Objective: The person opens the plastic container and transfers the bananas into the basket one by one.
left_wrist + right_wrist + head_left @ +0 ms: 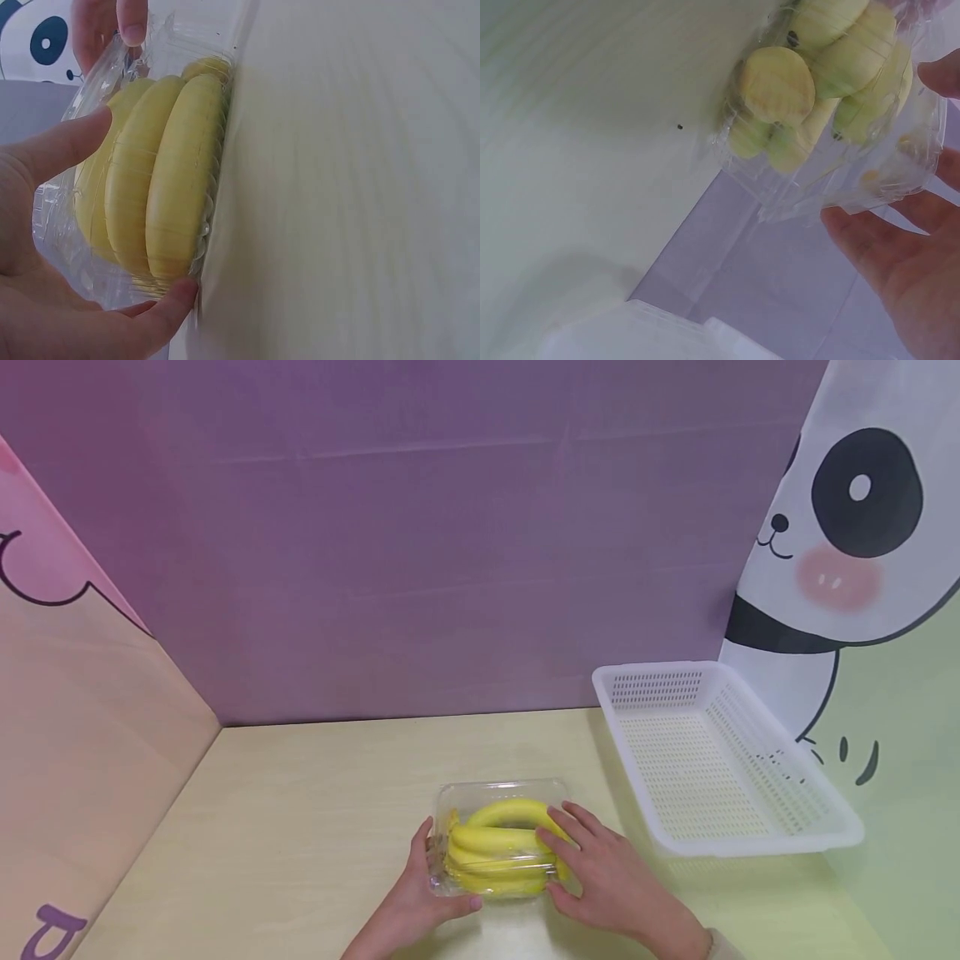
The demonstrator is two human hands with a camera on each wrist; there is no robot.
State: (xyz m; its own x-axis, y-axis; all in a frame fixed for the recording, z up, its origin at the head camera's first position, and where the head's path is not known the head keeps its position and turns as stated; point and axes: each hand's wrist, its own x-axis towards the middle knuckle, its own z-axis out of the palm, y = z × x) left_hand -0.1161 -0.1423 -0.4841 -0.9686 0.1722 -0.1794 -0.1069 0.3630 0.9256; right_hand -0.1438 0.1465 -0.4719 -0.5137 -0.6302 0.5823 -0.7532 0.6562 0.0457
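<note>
With the box (pixel 491 791) left of the basket (pixel 757 844), the left hand (pixel 417 897) pinches its left end and the right hand (pixel 613 883) lies spread on its right, so light pressure from 2 sides (a hard squeeze might buckle it) should spare the bananas (pixel 501 841).

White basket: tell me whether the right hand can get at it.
Probably yes: nothing appears to stand between the right hand and the white basket, though that hand is at the clear container.
</note>
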